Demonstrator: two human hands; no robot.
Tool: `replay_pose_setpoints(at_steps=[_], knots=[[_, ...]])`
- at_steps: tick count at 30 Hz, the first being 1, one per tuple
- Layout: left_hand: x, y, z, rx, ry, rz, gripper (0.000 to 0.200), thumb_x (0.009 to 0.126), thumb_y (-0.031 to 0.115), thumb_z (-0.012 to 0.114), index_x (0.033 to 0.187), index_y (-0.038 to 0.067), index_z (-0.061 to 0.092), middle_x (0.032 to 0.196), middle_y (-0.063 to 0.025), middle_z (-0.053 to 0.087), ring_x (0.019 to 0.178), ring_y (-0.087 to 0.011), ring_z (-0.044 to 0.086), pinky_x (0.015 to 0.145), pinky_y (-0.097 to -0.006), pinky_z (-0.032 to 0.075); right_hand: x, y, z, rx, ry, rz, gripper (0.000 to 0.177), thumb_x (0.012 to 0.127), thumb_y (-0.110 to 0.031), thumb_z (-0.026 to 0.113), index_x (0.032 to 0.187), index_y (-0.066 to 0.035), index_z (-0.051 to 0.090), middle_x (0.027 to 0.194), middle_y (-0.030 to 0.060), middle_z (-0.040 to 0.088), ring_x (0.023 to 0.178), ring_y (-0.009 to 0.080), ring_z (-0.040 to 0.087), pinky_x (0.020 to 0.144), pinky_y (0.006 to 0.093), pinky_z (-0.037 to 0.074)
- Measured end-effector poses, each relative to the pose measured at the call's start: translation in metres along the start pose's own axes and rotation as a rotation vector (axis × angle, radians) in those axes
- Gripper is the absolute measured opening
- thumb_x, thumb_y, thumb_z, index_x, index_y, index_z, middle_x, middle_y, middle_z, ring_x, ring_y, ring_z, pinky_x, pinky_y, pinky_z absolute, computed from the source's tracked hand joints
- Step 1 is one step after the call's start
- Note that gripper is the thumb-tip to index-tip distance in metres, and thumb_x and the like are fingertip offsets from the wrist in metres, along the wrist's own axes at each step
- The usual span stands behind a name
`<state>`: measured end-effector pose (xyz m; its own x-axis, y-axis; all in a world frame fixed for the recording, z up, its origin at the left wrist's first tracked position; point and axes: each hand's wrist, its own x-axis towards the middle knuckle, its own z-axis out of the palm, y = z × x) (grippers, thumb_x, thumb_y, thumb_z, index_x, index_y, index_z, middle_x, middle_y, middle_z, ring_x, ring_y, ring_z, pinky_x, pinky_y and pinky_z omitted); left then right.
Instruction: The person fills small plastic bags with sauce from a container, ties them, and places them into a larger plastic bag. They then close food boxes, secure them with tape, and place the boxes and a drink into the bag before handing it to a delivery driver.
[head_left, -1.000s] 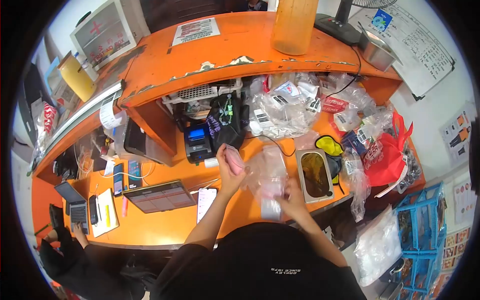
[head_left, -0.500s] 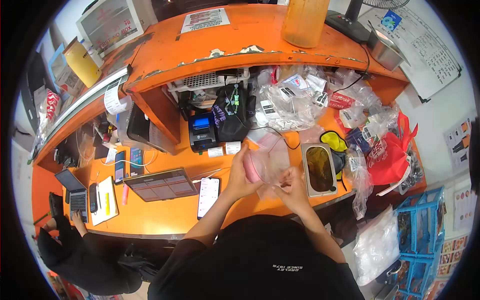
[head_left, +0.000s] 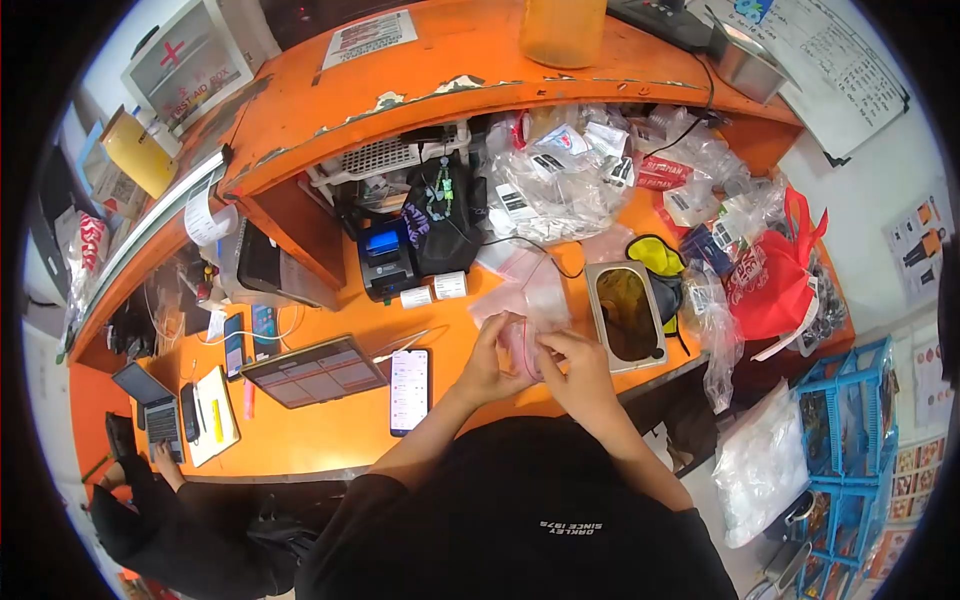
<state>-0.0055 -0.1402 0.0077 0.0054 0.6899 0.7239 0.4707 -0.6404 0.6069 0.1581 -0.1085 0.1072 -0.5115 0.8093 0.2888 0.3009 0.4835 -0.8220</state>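
Between my hands, over the front of the orange desk, is a small clear plastic bag [head_left: 521,350] with a pink line along its edge. My left hand [head_left: 488,365] is closed around its left side. The fingers of my right hand [head_left: 580,372] pinch its right edge. What is inside the bag, if anything, I cannot make out. More pinkish clear bags [head_left: 520,297] lie flat on the desk just beyond my hands. Right of them sits a metal pan [head_left: 628,315] with a brownish, shiny inside.
A phone [head_left: 409,392] and a tablet [head_left: 315,371] stand to the left. Behind are a black label printer [head_left: 388,260], a heap of plastic packaging [head_left: 560,190] and a red bag [head_left: 770,275]. At far left a co-worker's hand [head_left: 165,465] rests by a laptop [head_left: 155,410].
My hands have drawn closer together and the bag has turned, so its pink line now runs upright. My right fingers have moved up onto its edge. The whole view has shifted slightly.
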Motion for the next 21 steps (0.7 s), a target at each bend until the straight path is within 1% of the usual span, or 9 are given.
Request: replay_pose_setpoints(at_steps=[4, 6, 7, 9, 12, 16, 19, 20, 21], knots=[[-0.003, 0.005, 0.007, -0.002, 0.053, 0.021, 0.104, 0.064, 0.011, 0.085, 0.142, 0.005, 0.017, 0.124, -0.0173, 0.047, 0.110, -0.0286, 0.052, 0.092, -0.0403, 0.040, 0.000, -0.003, -0.002, -0.021, -0.032, 0.067, 0.015, 0.079, -0.005, 0.063, 0.092, 0.002, 0.066, 0.083, 0.0192, 0.065, 0.074, 0.0338, 0.065, 0.065, 0.0382, 0.052], [-0.003, 0.006, 0.010, -0.003, 0.060, 0.022, 0.103, 0.063, 0.011, 0.085, 0.142, 0.004, 0.018, 0.124, -0.0175, 0.047, 0.110, -0.0290, 0.052, 0.092, -0.0401, 0.040, 0.000, -0.003, -0.003, -0.115, -0.047, 0.094, 0.010, 0.076, 0.003, 0.062, 0.086, 0.004, 0.064, 0.083, 0.0169, 0.064, 0.070, 0.0276, 0.067, 0.063, 0.0333, 0.052], [-0.002, 0.006, 0.011, -0.004, 0.069, 0.023, 0.103, 0.063, 0.011, 0.085, 0.141, 0.004, 0.019, 0.124, -0.0177, 0.047, 0.110, -0.0294, 0.052, 0.092, -0.0398, 0.041, 0.000, -0.004, -0.004, -0.114, -0.047, 0.095, 0.010, 0.076, 0.003, 0.062, 0.086, 0.004, 0.064, 0.083, 0.0169, 0.064, 0.070, 0.0276, 0.067, 0.063, 0.0333, 0.052], [-0.001, 0.009, 0.010, 0.009, 0.065, 0.017, 0.102, 0.062, 0.011, 0.085, 0.141, 0.004, 0.020, 0.123, -0.0179, 0.047, 0.109, -0.0303, 0.052, 0.092, -0.0401, 0.041, 0.001, -0.008, -0.004, -0.188, -0.024, 0.013, 0.011, 0.075, -0.003, 0.062, 0.086, 0.001, 0.065, 0.089, 0.0188, 0.065, 0.080, 0.0362, 0.063, 0.067, 0.0432, 0.051], [0.002, 0.008, 0.010, 0.002, 0.042, 0.020, 0.101, 0.061, 0.012, 0.086, 0.140, 0.006, 0.024, 0.122, -0.0182, 0.049, 0.109, -0.0317, 0.052, 0.091, -0.0411, 0.042, 0.001, -0.001, -0.002, -0.251, -0.053, -0.074, 0.013, 0.074, -0.004, 0.063, 0.085, 0.001, 0.066, 0.092, 0.0176, 0.064, 0.082, 0.0358, 0.063, 0.067, 0.0449, 0.051], [-0.002, 0.009, 0.010, -0.017, -0.038, 0.026, 0.101, 0.059, 0.014, 0.088, 0.139, 0.008, 0.027, 0.120, -0.0188, 0.050, 0.108, -0.0337, 0.052, 0.089, -0.0429, 0.044, 0.004, 0.007, 0.000, -0.392, -0.164, -0.010, 0.011, 0.074, -0.005, 0.063, 0.083, 0.002, 0.066, 0.091, 0.0167, 0.064, 0.080, 0.0356, 0.063, 0.068, 0.0446, 0.051], [-0.004, 0.014, 0.010, 0.025, -0.027, 0.000, 0.101, 0.057, 0.016, 0.089, 0.138, 0.005, 0.030, 0.121, -0.0194, 0.050, 0.109, -0.0338, 0.052, 0.090, -0.0419, 0.043, 0.005, 0.010, 0.001, -0.379, -0.163, 0.018, 0.011, 0.076, -0.006, 0.062, 0.082, 0.002, 0.066, 0.094, 0.0168, 0.065, 0.080, 0.0348, 0.063, 0.069, 0.0439, 0.052], [-0.003, 0.016, 0.008, 0.027, -0.024, -0.002, 0.101, 0.057, 0.016, 0.089, 0.138, 0.005, 0.030, 0.121, -0.0194, 0.050, 0.109, -0.0338, 0.052, 0.090, -0.0419, 0.043, 0.005, 0.008, 0.000, -0.336, -0.075, -0.030, 0.010, 0.076, -0.006, 0.062, 0.081, 0.002, 0.065, 0.095, 0.0168, 0.065, 0.079, 0.0344, 0.064, 0.069, 0.0433, 0.052], [0.000, 0.020, 0.005, 0.074, -0.036, -0.092, 0.100, 0.057, 0.017, 0.089, 0.137, 0.004, 0.032, 0.121, -0.0196, 0.050, 0.110, -0.0339, 0.051, 0.091, -0.0413, 0.043, 0.004, 0.008, -0.001, -0.291, 0.010, -0.078, 0.009, 0.076, -0.006, 0.062, 0.081, 0.002, 0.065, 0.095, 0.0168, 0.066, 0.078, 0.0341, 0.064, 0.069, 0.0427, 0.052]])
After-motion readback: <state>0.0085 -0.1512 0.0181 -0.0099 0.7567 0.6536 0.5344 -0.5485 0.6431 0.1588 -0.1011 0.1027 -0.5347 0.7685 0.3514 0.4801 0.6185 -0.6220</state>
